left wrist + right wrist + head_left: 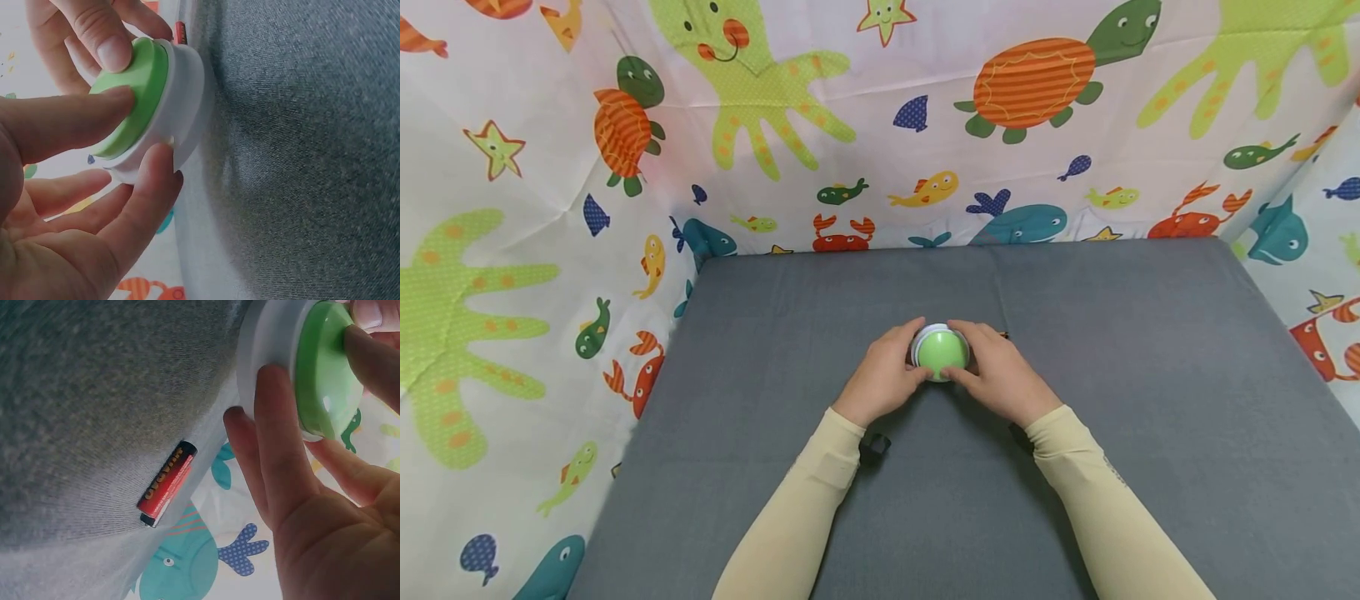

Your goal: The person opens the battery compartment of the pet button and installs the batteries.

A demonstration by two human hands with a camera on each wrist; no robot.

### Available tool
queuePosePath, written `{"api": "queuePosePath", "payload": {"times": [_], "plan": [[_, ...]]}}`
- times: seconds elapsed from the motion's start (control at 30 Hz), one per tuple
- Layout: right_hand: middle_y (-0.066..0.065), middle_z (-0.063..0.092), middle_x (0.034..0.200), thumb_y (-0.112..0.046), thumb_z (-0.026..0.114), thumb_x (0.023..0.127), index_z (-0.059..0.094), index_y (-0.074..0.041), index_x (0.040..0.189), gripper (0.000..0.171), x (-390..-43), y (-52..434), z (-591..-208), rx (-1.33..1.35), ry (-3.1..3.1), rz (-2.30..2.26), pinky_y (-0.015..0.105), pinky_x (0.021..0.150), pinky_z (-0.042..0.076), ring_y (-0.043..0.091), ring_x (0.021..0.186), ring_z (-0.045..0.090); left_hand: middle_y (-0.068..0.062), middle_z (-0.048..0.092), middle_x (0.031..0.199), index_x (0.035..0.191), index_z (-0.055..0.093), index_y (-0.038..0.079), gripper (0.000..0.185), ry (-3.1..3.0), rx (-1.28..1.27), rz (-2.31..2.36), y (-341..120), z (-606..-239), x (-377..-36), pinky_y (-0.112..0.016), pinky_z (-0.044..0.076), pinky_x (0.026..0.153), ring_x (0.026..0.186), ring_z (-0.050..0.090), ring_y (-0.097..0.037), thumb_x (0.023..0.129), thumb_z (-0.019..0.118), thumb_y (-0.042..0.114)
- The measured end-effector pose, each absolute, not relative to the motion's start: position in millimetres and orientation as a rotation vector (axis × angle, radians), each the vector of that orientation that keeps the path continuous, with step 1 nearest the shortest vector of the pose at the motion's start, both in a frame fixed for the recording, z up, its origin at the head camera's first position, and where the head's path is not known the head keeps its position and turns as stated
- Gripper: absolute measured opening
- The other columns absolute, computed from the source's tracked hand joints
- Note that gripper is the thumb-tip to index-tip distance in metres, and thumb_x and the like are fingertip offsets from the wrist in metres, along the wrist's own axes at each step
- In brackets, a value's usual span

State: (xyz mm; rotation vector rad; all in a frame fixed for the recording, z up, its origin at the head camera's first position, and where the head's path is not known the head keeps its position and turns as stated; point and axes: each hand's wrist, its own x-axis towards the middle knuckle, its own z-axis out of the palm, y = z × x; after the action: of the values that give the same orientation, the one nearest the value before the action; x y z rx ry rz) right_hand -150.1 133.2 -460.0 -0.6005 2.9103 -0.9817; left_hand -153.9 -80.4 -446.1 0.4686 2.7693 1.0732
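- Left hand (883, 375): fingers curled round the left side of a round white-based push light (940, 352); in the left wrist view the thumb (69, 119) is pressed on the green dome (134, 94) and a finger is laid against the white base (187, 94).
- Push light: seated on the grey mat (1150, 375) near its middle, gripped between both hands; green dome on top, white rim below. Nothing is seen inside it; whether it opens cannot be told.
- Right hand (1000, 379): fingers curled round the right side of the push light; in the right wrist view a finger (275, 437) is laid along the white base and the thumb is set on the dome.
- Battery (167, 484): red and black, lying flat on the mat just beside the right hand, apart from the push light.
- Sea-animal printed cloth (925, 125): hung behind and at both sides of the mat.
- Cream sleeves (805, 508) are worn on both forearms.
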Motion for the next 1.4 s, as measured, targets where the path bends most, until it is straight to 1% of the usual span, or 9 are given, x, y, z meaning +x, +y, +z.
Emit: {"api": "queuePosePath", "payload": {"times": [0.2, 0.37, 0.5, 0.7, 0.87, 1.03, 1.17, 1.3, 1.4], "plan": [[0.021, 0.058, 0.148, -0.022, 0.084, 0.097, 0.045, -0.004, 0.162, 0.077, -149, 133, -459, -0.597, 2.924, -1.019, 0.049, 0.093, 0.058, 0.031, 0.106, 0.065, -0.015, 0.064, 0.144, 0.162, 0.048, 0.009, 0.072, 2.811, 0.432, 1.093, -79, -445, -155, -0.041, 0.059, 0.095, 0.113, 0.067, -0.026, 0.098, 0.081, 0.015], [0.02, 0.057, 0.143, -0.021, 0.083, 0.097, 0.045, -0.001, 0.16, 0.076, -150, 134, -458, -0.615, 2.937, -1.031, 0.046, 0.09, 0.059, 0.029, 0.1, 0.065, -0.014, 0.063, 0.14, 0.159, 0.053, 0.01, 0.067, 2.834, 0.434, 1.094, -76, -445, -155, -0.037, 0.059, 0.091, 0.11, 0.065, -0.024, 0.098, 0.081, 0.014], [0.018, 0.058, 0.136, -0.023, 0.082, 0.098, 0.051, -0.002, 0.149, 0.063, -150, 134, -458, -0.62, 2.922, -1.079, 0.045, 0.09, 0.061, 0.028, 0.103, 0.065, -0.01, 0.062, 0.135, 0.15, 0.058, 0.013, 0.056, 2.812, 0.412, 1.147, -76, -445, -154, -0.034, 0.059, 0.092, 0.109, 0.064, -0.022, 0.098, 0.08, 0.013], [0.012, 0.059, 0.124, -0.018, 0.08, 0.099, 0.056, -0.006, 0.128, 0.04, -152, 131, -461, -0.61, 2.877, -1.164, 0.044, 0.092, 0.065, 0.027, 0.108, 0.066, -0.009, 0.061, 0.128, 0.131, 0.063, 0.012, 0.039, 2.818, 0.443, 1.177, -78, -447, -152, -0.036, 0.056, 0.092, 0.105, 0.061, -0.024, 0.097, 0.081, 0.009], [0.012, 0.059, 0.125, -0.012, 0.087, 0.091, 0.056, -0.007, 0.119, 0.042, -150, 132, -461, -0.599, 2.862, -1.147, 0.045, 0.093, 0.065, 0.028, 0.106, 0.065, -0.009, 0.06, 0.134, 0.12, 0.063, 0.013, 0.033, 2.801, 0.461, 1.156, -78, -450, -151, -0.039, 0.057, 0.101, 0.113, 0.061, -0.024, 0.094, 0.083, 0.004], [0.019, 0.059, 0.146, -0.01, 0.09, 0.087, 0.056, -0.008, 0.107, 0.039, -149, 133, -460, -0.62, 2.856, -1.081, 0.047, 0.092, 0.06, 0.033, 0.108, 0.068, -0.01, 0.061, 0.141, 0.111, 0.064, 0.013, 0.032, 2.772, 0.481, 1.115, -77, -454, -150, -0.042, 0.056, 0.107, 0.122, 0.061, -0.026, 0.09, 0.086, 0.004], [0.024, 0.054, 0.156, -0.01, 0.09, 0.087, 0.055, -0.009, 0.101, 0.037, -149, 133, -458, -0.628, 2.843, -1.042, 0.049, 0.094, 0.059, 0.036, 0.118, 0.068, -0.01, 0.059, 0.148, 0.107, 0.066, 0.014, 0.029, 2.747, 0.487, 1.081, -76, -455, -151, -0.045, 0.054, 0.111, 0.13, 0.06, -0.027, 0.09, 0.089, 0.011], [0.024, 0.054, 0.157, -0.012, 0.09, 0.087, 0.056, -0.009, 0.097, 0.036, -149, 134, -458, -0.656, 2.834, -1.009, 0.045, 0.092, 0.054, 0.038, 0.125, 0.065, -0.011, 0.056, 0.157, 0.107, 0.066, 0.015, 0.031, 2.724, 0.493, 1.089, -76, -456, -150, -0.047, 0.051, 0.117, 0.14, 0.057, -0.029, 0.089, 0.091, 0.021], [0.025, 0.054, 0.157, -0.013, 0.089, 0.088, 0.057, -0.01, 0.097, 0.034, -149, 135, -456, -0.68, 2.831, -0.971, 0.045, 0.091, 0.053, 0.04, 0.127, 0.065, -0.011, 0.053, 0.16, 0.107, 0.065, 0.016, 0.033, 2.718, 0.511, 1.088, -75, -456, -150, -0.048, 0.051, 0.117, 0.142, 0.056, -0.03, 0.089, 0.092, 0.026]]}}
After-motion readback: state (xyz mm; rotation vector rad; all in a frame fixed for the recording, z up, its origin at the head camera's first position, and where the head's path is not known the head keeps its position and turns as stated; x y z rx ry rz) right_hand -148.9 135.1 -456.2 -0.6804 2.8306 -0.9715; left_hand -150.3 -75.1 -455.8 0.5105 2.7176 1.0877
